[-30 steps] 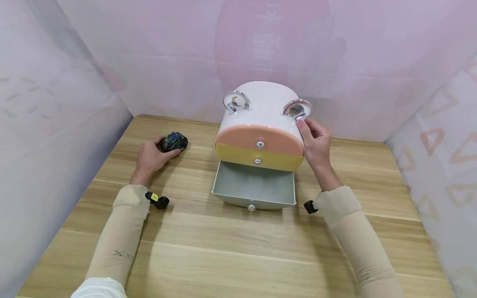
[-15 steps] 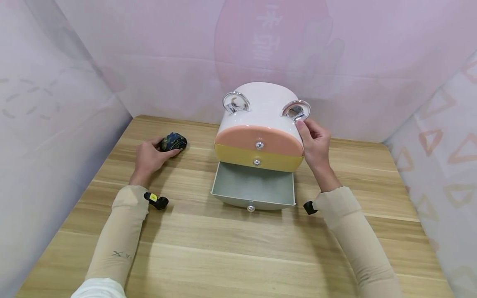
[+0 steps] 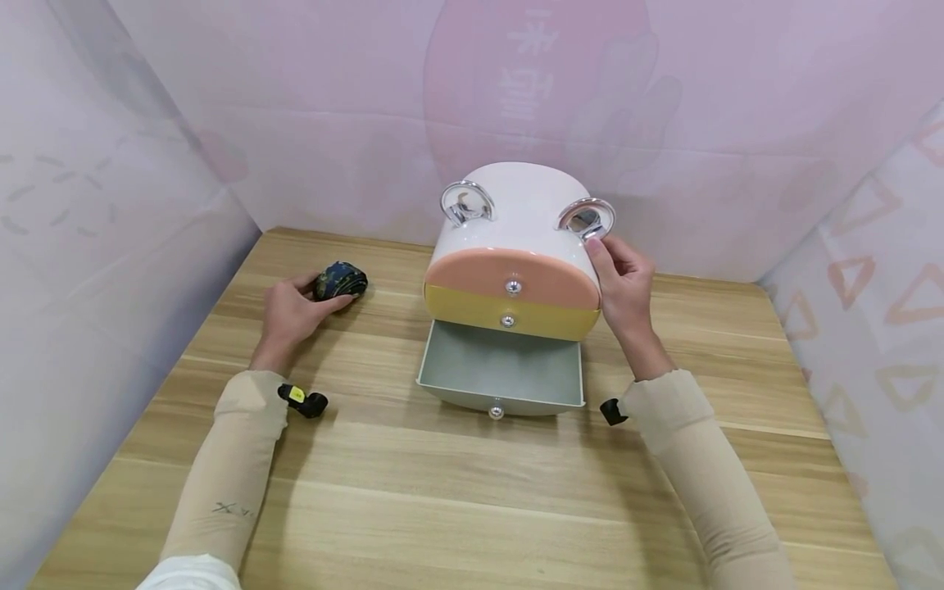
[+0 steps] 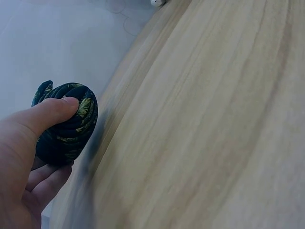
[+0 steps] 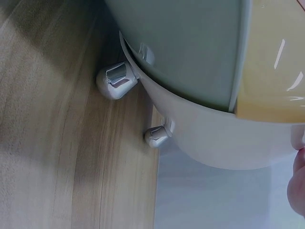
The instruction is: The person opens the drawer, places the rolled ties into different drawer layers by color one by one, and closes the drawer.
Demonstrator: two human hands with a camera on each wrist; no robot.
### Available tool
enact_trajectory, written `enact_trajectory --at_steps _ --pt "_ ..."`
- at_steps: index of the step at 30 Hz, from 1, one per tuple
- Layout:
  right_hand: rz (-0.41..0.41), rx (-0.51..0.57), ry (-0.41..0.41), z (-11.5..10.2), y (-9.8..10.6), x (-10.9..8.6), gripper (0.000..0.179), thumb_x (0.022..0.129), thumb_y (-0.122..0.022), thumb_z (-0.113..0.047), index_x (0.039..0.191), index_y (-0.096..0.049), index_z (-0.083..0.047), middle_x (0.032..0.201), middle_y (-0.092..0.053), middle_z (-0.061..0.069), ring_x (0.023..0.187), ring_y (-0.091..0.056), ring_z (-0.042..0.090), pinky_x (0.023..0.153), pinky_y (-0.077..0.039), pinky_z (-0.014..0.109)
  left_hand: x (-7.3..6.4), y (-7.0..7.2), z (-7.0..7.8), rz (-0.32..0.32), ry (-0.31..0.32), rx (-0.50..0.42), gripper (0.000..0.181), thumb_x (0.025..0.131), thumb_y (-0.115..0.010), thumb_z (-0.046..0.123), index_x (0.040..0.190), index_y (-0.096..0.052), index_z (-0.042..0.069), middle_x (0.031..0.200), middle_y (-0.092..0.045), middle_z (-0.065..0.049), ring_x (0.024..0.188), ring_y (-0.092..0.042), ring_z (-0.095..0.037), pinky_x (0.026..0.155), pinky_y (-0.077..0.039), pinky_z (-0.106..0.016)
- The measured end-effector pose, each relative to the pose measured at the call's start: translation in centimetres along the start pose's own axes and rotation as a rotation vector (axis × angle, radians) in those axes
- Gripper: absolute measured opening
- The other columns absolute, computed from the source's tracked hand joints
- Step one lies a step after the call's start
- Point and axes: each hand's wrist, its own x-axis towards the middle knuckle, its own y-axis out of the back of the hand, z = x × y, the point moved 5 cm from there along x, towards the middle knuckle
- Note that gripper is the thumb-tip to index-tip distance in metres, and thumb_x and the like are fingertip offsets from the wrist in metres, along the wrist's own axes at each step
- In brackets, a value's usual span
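In the head view my left hand (image 3: 289, 310) pinches a rolled-up tie (image 3: 340, 281), dark with a yellowish leaf pattern, at the table's left. The left wrist view shows the thumb over the coiled cloth of the tie (image 4: 71, 129) and the fingers beneath. My right hand (image 3: 627, 283) grips the right side of a small white drawer cabinet (image 3: 525, 192), thumb at the base of its silver ear (image 3: 588, 216). Its green-grey bottom drawer (image 3: 505, 360) is pulled out with nothing in it; the orange drawer (image 3: 472, 274) and yellow drawer (image 3: 472, 305) are pushed in.
The cabinet stands on silver feet (image 5: 116, 80) upon a wooden table (image 3: 413, 508). Close behind the table hangs a pink backdrop (image 3: 332, 147), with pale printed panels (image 3: 878, 311) at both sides. Black wrist cameras (image 3: 313, 403) stick out from the sleeves.
My left hand has shifted slightly left, and the tie with it. The right hand keeps its hold on the cabinet, and the drawers stand as before.
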Motion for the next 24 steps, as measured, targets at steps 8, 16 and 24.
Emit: enact_trajectory --at_steps 8,16,24 --pt "0.003 -0.007 -0.014 0.3 0.3 0.0 0.034 0.101 -0.061 -0.002 0.097 -0.079 -0.031 0.079 -0.07 -0.019 0.065 -0.055 -0.002 0.057 -0.045 0.011 -0.6 0.5 0.4 -0.018 0.013 -0.017 0.084 0.081 -0.091 0.045 0.145 -0.061 0.001 0.145 -0.063 -0.027 0.132 -0.064 -0.041 0.107 -0.056 -0.053" --pt "0.019 -0.008 -0.006 2.6 0.8 0.4 0.027 0.1 -0.064 -0.002 0.1 -0.081 -0.023 0.08 -0.072 -0.016 0.064 -0.057 -0.001 0.056 -0.046 0.012 -1.8 1.1 0.8 -0.107 0.131 -0.155 0.1 0.077 -0.091 0.055 0.156 -0.05 0.008 0.153 -0.058 -0.019 0.136 -0.063 -0.03 0.104 -0.057 -0.032" --pt "0.025 -0.022 0.012 2.6 1.0 0.4 0.016 0.1 -0.067 -0.011 0.102 -0.082 -0.015 0.079 -0.072 -0.013 0.063 -0.057 0.002 0.055 -0.047 0.015 -3.3 2.7 2.3 -0.092 0.054 -0.116 0.092 0.077 -0.092 0.051 0.149 -0.059 0.004 0.15 -0.06 -0.023 0.129 -0.068 -0.036 0.085 -0.054 -0.005"
